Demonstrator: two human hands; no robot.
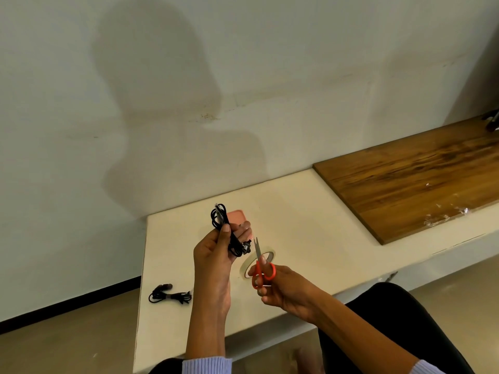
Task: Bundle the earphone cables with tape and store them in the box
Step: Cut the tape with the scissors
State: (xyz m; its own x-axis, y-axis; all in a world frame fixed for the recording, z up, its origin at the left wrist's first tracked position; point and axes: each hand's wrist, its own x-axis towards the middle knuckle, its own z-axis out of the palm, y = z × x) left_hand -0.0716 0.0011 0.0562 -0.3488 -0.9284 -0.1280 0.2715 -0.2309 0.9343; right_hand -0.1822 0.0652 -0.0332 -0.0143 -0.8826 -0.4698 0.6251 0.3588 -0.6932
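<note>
At the bottom edge of the frame two pale lilac sleeve cuffs [206, 365] and a dark-clad knee [399, 314] sit nearest the lens, both cut off by the frame.

The bench [310, 211] is a cream ledge running from lower left to the right edge, set against a plain pale wall [243, 63] that carries the person's shadow in the upper left. A tan floor with a dark skirting strip shows at lower left. A wooden board [405, 184] lies on the bench at the right; a dark object at its far right corner is cut off and cannot be made out.

At the left of the bench, near its front edge, lies a second earphone bundle [170, 294], well apart from both hands. The left hand [216, 252] is raised above the bench, thumb and fingers curled round a coiled black earphone cable [225, 228] that stands upright, its loops rising above the fingertips. Behind that hand a pink box [239, 215] is mostly hidden. Just right of it, a roll of masking tape [259, 261] lies flat on the bench, partly covered by the red-handled scissors [260, 265]. The right hand [283, 290] grips the scissors through their loops, blades pointing up, slightly parted, near the cable's lower end.

Whether any tape is on the held cable cannot be told.
</note>
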